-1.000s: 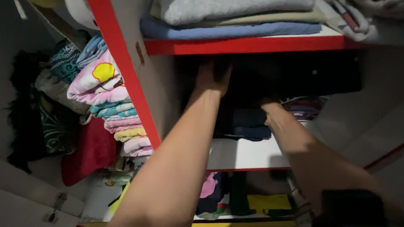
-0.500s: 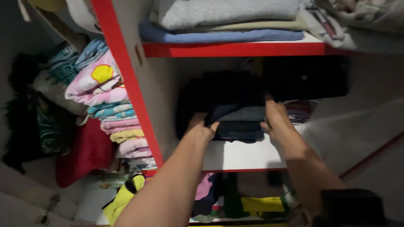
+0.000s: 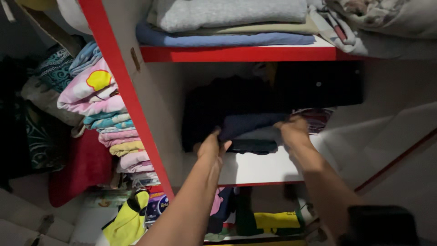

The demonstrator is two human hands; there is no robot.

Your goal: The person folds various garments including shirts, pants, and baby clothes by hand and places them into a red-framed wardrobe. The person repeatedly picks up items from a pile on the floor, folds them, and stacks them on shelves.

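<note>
Hands (image 3: 252, 139): 2, dark folded garments (image 3: 250, 130): 3

Red edging (image 3: 236, 53) trims white shelves (image 3: 259, 168) at centre frame, where dark navy folded clothes (image 3: 250, 124) sit among black garments (image 3: 318, 84). Above lie grey (image 3: 227, 13), beige and blue (image 3: 218, 40) folded cloths. At left, a pink-and-yellow patterned stack (image 3: 93, 89), teal prints and a red cloth (image 3: 75, 168); bright yellow fabric (image 3: 129, 221) lower left.
</note>
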